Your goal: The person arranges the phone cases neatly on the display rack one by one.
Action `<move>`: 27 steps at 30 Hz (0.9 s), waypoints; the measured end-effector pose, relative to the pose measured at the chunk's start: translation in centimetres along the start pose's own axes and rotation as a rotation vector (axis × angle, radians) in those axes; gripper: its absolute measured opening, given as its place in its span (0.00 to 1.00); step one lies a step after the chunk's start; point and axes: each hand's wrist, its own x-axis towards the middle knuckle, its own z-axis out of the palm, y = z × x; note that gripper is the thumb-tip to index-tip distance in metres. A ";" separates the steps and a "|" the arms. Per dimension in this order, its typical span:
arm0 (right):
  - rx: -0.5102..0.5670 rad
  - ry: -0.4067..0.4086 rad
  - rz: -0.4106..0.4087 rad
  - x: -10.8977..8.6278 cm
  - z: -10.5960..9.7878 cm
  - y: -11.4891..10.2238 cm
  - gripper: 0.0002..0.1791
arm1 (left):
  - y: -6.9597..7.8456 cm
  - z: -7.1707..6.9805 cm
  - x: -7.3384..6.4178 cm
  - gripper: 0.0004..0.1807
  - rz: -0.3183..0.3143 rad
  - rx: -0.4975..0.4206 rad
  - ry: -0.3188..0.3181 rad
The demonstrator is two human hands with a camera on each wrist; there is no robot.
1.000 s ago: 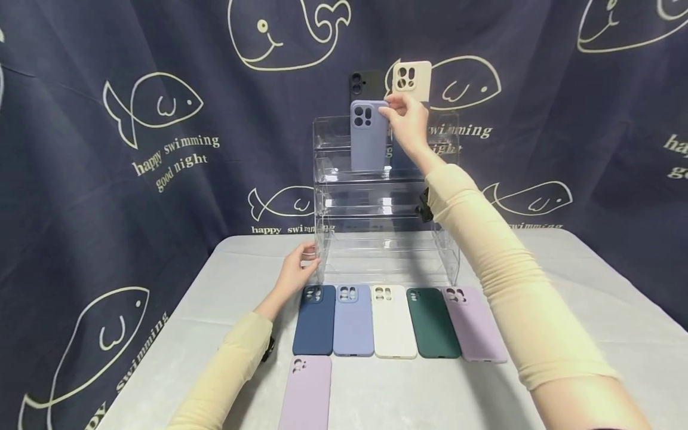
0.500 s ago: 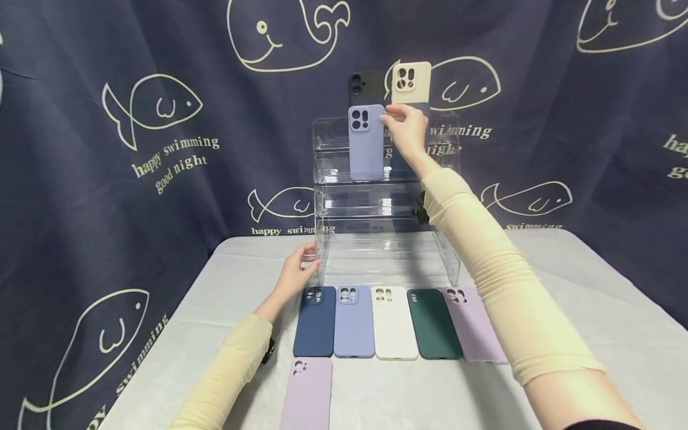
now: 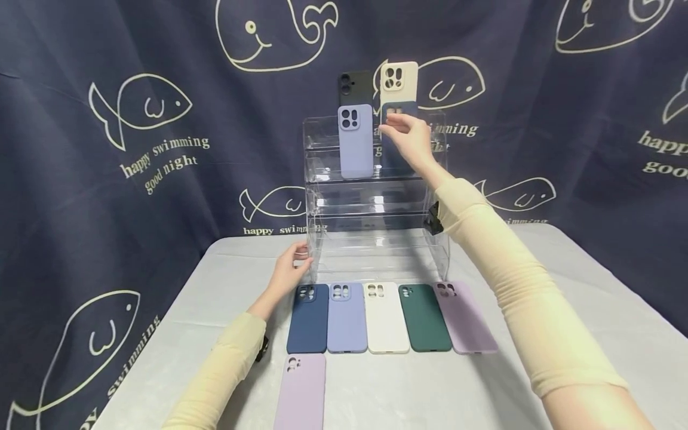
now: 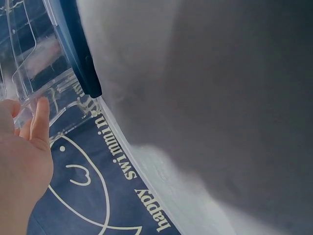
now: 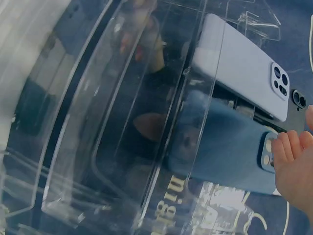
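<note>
A clear stepped display rack (image 3: 371,206) stands on the table. My left hand (image 3: 290,267) holds its left side edge between thumb and fingers; the left wrist view shows the fingers at the clear plastic. Upright on an upper tier is a periwinkle phone case (image 3: 357,149), with a black phone case (image 3: 359,83) behind it. To its right stands a dark blue phone case (image 5: 220,147), a cream phone case (image 3: 404,83) rising behind. My right hand (image 3: 412,138) is in front of the dark blue case, fingers loosely bent and apart from the periwinkle one, holding nothing.
Before the rack lies a row of phone cases: dark blue (image 3: 308,325), periwinkle (image 3: 348,328), white (image 3: 388,328), green (image 3: 426,325) and purple (image 3: 466,325). Another purple case (image 3: 301,394) lies nearer. A navy curtain (image 3: 161,36) hangs behind the table.
My right hand has lowered the periwinkle case onto the rack, let go of it and moved right. My left hand stays at the rack's side. The head view has shifted slightly.
</note>
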 end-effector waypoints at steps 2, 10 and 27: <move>0.010 -0.011 0.004 -0.3 -0.4 0.2 0.23 | 0.0 -0.1 0.0 0.22 0.005 -0.006 0.005; 0.016 -0.038 0.005 -2.0 -3.1 0.8 0.27 | 0.4 -0.4 0.2 0.22 0.028 0.012 0.007; -0.017 -0.116 0.039 -6.3 -8.0 3.4 0.31 | 0.2 -0.2 0.2 0.21 0.032 0.034 0.001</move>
